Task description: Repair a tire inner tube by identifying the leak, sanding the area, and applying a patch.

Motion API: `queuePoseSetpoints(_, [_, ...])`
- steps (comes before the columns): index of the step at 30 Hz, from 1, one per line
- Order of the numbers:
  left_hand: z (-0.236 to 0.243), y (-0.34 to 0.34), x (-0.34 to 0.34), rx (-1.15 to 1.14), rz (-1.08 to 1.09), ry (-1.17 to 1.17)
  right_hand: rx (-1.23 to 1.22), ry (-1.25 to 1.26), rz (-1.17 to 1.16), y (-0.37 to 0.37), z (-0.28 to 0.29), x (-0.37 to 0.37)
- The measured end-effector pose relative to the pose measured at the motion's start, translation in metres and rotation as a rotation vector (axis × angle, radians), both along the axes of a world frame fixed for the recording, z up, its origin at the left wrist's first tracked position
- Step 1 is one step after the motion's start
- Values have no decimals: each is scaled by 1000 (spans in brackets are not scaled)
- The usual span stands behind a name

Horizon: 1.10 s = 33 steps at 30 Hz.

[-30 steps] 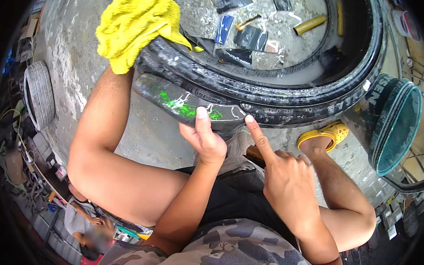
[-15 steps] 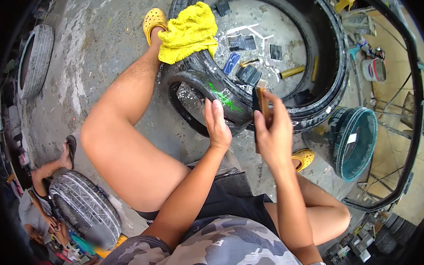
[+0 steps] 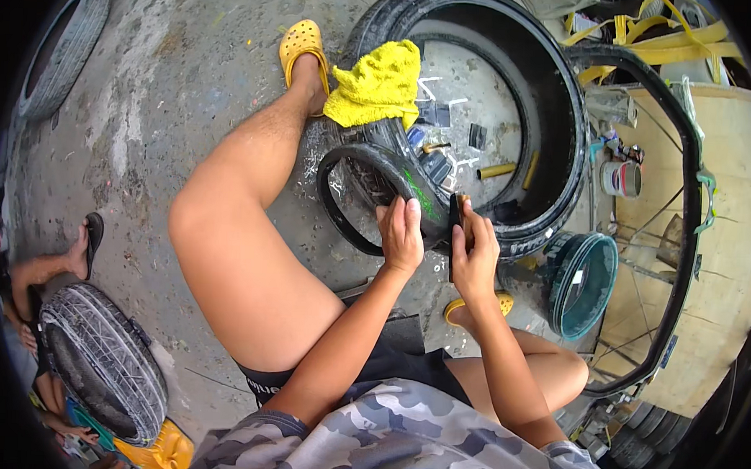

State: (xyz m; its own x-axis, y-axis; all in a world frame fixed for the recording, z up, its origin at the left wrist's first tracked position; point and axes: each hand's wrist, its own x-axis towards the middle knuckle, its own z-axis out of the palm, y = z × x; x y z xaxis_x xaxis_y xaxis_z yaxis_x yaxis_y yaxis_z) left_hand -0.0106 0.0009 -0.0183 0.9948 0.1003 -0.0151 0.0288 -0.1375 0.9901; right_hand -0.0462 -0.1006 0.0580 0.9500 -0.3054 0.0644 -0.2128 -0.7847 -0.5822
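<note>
A small black tire (image 3: 362, 160) with green marks on its tread stands tilted before me, leaning on a big tire (image 3: 557, 117) that lies flat. At the near edge of the small tire, my left hand (image 3: 403, 240) grips it with bent fingers. My right hand (image 3: 475, 256) is closed around a narrow wooden block with a dark face (image 3: 455, 213), upright close to the tire's right side. A yellow cloth (image 3: 378, 84) drapes over the big tire's left edge. Inside the big tire lie dark patches (image 3: 477, 137), white strips and a yellow tube (image 3: 496, 170).
A teal bucket (image 3: 595, 286) stands at the right, near a black frame (image 3: 691, 206) and a small paint pail (image 3: 619, 178). Other tires stand at far left (image 3: 65, 53) and lower left (image 3: 106, 365), where another person's leg (image 3: 51, 266) shows. My feet wear yellow clogs (image 3: 304, 47).
My view has shifted, so the tires and bucket appear farther left. My left fingers, straight before, are now bent at the small tire's edge. The block stays in my right hand.
</note>
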Motion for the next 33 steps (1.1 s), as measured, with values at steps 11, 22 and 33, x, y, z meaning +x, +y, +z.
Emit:
queuePoseSetpoints(11, [-4, 0, -2, 40, 3, -27, 4, -24, 20, 6, -2, 4])
queuePoseSetpoints(22, [-2, 3, -2, 9, 2, 16, 17, 7, -31, 0, -3, -8])
queuePoseSetpoints(33, [-2, 0, 5, -638, 44, 77, -8, -96, -118, 4, -22, 30])
